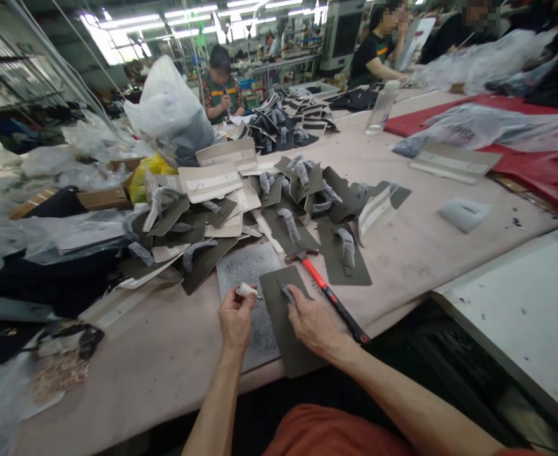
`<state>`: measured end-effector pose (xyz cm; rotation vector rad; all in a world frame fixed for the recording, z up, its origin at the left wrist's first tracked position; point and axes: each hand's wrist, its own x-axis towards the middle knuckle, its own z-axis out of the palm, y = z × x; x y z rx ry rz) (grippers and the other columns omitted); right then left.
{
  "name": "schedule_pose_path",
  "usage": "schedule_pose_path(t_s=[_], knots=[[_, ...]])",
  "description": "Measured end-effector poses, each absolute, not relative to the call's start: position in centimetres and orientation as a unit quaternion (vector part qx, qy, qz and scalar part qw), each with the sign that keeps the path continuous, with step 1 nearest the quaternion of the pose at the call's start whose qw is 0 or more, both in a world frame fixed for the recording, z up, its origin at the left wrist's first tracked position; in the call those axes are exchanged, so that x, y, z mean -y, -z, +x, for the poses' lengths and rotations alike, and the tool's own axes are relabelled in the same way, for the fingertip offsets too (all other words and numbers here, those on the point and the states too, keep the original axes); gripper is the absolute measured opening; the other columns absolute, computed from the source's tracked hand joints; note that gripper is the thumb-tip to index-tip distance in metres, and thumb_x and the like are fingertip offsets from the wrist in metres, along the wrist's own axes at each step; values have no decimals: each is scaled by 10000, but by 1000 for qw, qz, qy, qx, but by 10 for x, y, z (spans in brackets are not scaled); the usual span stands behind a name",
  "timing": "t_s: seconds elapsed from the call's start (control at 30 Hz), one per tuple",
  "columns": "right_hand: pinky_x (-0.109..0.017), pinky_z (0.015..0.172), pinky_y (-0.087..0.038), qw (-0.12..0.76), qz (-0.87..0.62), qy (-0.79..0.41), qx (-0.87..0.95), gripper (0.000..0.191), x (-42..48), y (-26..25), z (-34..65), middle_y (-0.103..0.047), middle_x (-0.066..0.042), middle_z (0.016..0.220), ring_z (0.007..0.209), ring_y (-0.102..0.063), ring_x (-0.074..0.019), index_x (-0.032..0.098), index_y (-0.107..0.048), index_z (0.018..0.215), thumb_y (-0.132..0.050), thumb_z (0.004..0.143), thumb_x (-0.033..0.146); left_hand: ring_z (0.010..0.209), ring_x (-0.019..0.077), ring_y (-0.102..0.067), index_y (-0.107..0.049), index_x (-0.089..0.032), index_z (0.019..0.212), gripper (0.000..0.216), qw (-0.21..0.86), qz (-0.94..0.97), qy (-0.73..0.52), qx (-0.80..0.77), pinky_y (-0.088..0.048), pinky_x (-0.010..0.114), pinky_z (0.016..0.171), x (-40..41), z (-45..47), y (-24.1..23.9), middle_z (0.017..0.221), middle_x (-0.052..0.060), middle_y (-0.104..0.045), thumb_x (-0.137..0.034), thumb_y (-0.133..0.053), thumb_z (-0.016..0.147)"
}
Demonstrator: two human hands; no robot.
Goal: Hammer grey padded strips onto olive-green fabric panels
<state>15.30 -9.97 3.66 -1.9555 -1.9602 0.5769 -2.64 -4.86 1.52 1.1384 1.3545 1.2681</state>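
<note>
My left hand (235, 316) is closed on a small white piece (246, 290), held just above a grey metal plate (245, 269) at the table's near edge. My right hand (313, 322) rests on a dark olive flat panel (279, 310) that lies partly on that plate; its fingers pinch a small grey tab (288, 294) on the panel. A hammer with a red and black handle (329, 292) lies just to the right of my right hand.
A heap of olive and cream panels with grey tabs (279, 196) covers the middle of the table. Plastic bags and dark cloth (55, 253) crowd the left. A water bottle (382, 106), red sheets (535, 164) and seated people at the far end. A white board (520, 304) at right.
</note>
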Motion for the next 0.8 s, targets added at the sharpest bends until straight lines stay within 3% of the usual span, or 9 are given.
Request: schedule_pose_path(t_s=[0.13, 0.37, 0.53, 0.67, 0.8], knots=[[-306, 738, -467, 105, -685, -233, 682, 436, 97, -35, 148, -734, -132, 957, 864, -709, -251, 153, -481, 1383, -356, 1004, 329, 871, 171, -689, -705, -141, 998, 334, 501, 459, -531, -507, -530, 266, 811, 31, -8, -5, 962, 67, -754, -375, -765, 767], [-313, 752, -446, 97, -685, -287, 662, 369, 90, -38, 151, -726, -143, 940, 887, -702, -264, 147, -586, 1228, -385, 1000, 356, 865, 184, -698, -666, -150, 971, 311, 530, 486, -503, -480, -532, 288, 819, 4, 28, 13, 928, 67, -759, -373, -750, 771], [-312, 813, -463, 233, -643, -360, 635, 437, 94, -35, 170, -719, -106, 1069, 985, -677, -240, 197, -541, 1339, -375, 1011, 432, 886, 186, -699, -654, -165, 991, 292, 517, 499, -496, -488, -525, 300, 851, -1, 30, 20, 942, 60, -758, -376, -727, 803], [-330, 823, -460, 306, -706, -233, 595, 429, 96, -22, 207, -671, -124, 1083, 941, -638, -237, 149, -567, 1280, -387, 1002, 422, 913, 196, -701, -656, -172, 998, 284, 513, 503, -482, -501, -521, 309, 869, -1, 30, 20, 955, 60, -760, -379, -716, 812], [-350, 817, -441, 197, -777, -112, 588, 382, 99, -1, 247, -607, -143, 1099, 956, -603, -266, 137, -586, 1225, -497, 960, 397, 909, 196, -698, -655, -170, 988, 254, 499, 518, -472, -510, -521, 306, 861, -1, 33, 17, 958, 63, -762, -356, -700, 820]])
